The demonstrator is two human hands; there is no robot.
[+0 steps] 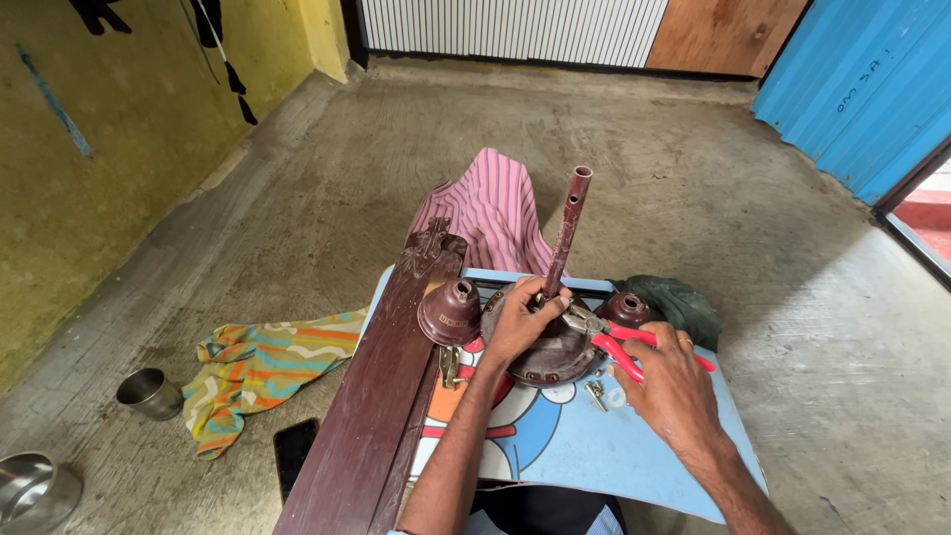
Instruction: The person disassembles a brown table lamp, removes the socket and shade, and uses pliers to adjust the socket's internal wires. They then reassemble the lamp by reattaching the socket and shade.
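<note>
Head view: my left hand (pixel 522 319) is clenched around the foot of the brown rod (pixel 566 230), right where it meets the round fan motor (pixel 550 352) on the small blue table (pixel 634 456). The rod rises from that grip and leans slightly to the right, its open end up and away from me, so its long axis runs nearly upright from the motor's middle. My right hand (pixel 672 384) grasps the red handles of the pliers (pixel 606 339) and lies to the right of the rod's base, a little nearer to me. The pliers point left, across toward the rod's foot, and their nose sits just beside my left fingers; whether the nose actually bites anything I cannot tell, since my fingers cover the joint. So the left hand is the one on the rod, the right reaches it only through the tool. A brown cup-shaped cover (pixel 450 311) stands just left of the motor, a second cover (pixel 624 308) just behind the pliers, and a long brown fan blade (pixel 371 396) lies along the table's left edge.
</note>
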